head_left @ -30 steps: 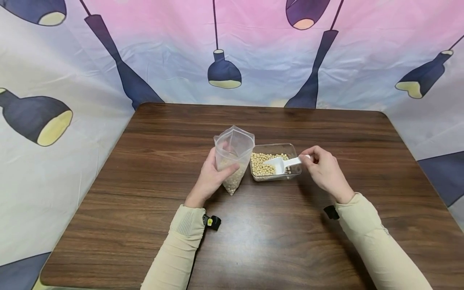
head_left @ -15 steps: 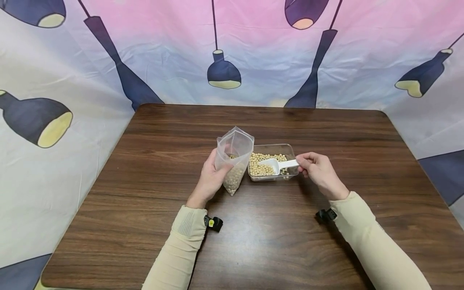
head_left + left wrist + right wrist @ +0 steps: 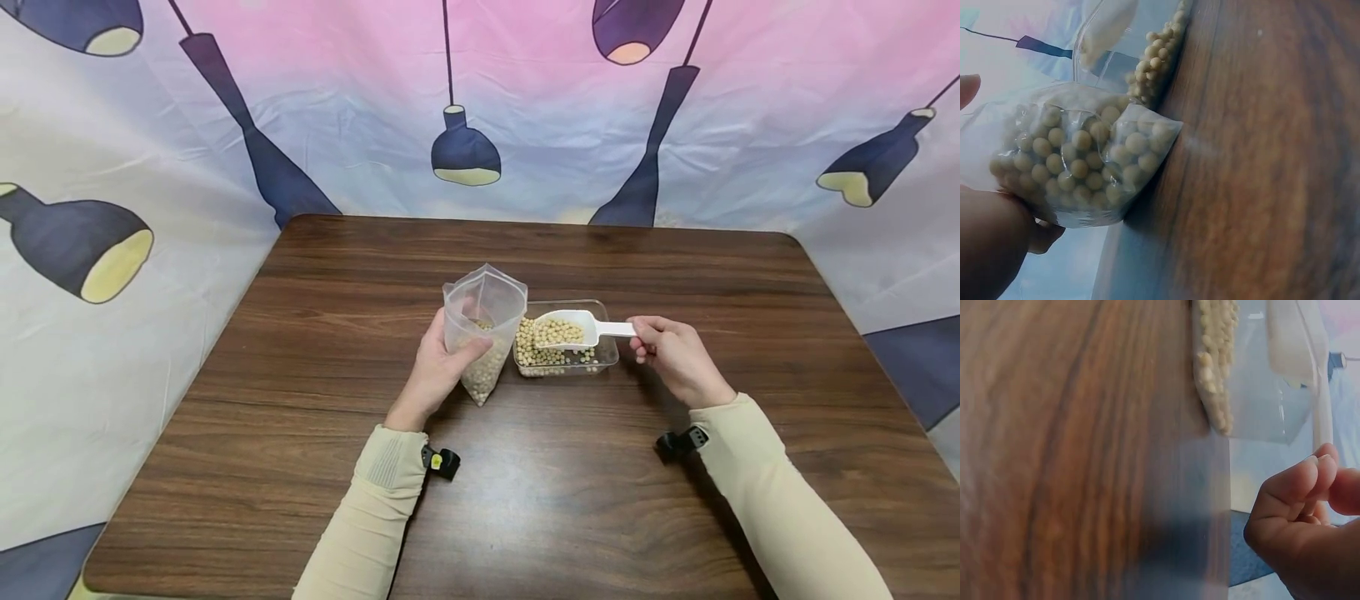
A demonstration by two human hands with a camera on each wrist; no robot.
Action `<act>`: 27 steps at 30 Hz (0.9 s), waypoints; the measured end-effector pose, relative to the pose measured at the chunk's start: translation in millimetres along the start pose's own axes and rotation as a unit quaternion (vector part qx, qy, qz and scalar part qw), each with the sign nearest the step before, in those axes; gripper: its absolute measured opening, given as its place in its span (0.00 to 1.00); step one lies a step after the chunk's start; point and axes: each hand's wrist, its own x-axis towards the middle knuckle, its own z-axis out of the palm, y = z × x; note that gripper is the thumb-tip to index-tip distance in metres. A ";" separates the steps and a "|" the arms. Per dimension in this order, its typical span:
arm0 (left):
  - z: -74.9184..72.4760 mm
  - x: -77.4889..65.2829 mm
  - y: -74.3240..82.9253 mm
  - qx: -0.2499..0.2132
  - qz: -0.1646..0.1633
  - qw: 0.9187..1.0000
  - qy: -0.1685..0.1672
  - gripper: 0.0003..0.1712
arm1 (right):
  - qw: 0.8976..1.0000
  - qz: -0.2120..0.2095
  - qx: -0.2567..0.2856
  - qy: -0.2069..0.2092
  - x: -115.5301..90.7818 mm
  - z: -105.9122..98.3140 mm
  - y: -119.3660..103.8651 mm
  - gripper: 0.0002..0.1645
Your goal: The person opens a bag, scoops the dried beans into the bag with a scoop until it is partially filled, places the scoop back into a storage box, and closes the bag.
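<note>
My left hand (image 3: 437, 367) grips a clear plastic bag (image 3: 487, 304) with its mouth open upward. Pale round beans (image 3: 1079, 156) fill the bag's lower part. In the head view, a clear rectangular container (image 3: 609, 357) stands just right of the bag, with more beans (image 3: 528, 357) lying mostly toward its left side. Above it, my right hand (image 3: 678, 354) pinches the end of a white scoop's handle. The scoop (image 3: 591, 327) is level and loaded with beans. From the right wrist, the scoop (image 3: 1297, 337) shows high in the container, above the beans.
Both the bag and the container are on a dark wood-grain table (image 3: 300, 333). Behind it hangs a cloth backdrop (image 3: 360, 142) printed with lamps. A black strap device sits at each wrist, below the sleeve cuffs.
The scoop has risen out of the beans in the container and now carries a heap of them. My right hand moved slightly left, then back right. The left hand and bag stay nearly still.
</note>
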 end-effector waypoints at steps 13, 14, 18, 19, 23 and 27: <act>-0.2 0.8 0.9 0.034 0.000 0.999 0.004 0.35 | 0.980 -0.052 0.193 -0.021 -15.7 -8.4 -37.0 0.16; -0.2 0.7 1.1 0.035 -0.001 0.999 0.004 0.35 | 0.977 -0.063 0.203 -0.025 -16.9 -7.3 -40.7 0.16; -0.1 0.9 2.2 0.032 -0.006 0.999 0.005 0.36 | 0.964 -0.101 0.240 -0.046 -21.5 -2.5 -54.2 0.12; 0.1 1.0 2.5 0.029 -0.007 1.000 0.004 0.37 | 0.962 -0.109 0.246 -0.050 -22.4 -0.7 -57.0 0.11; 0.5 1.3 3.2 0.014 -0.009 1.000 0.004 0.38 | 0.958 -0.135 0.247 -0.060 -26.8 10.8 -67.4 0.11; 1.0 1.7 1.7 0.002 -0.013 1.000 0.013 0.36 | 0.958 -0.152 0.236 -0.065 -30.9 27.0 -76.0 0.12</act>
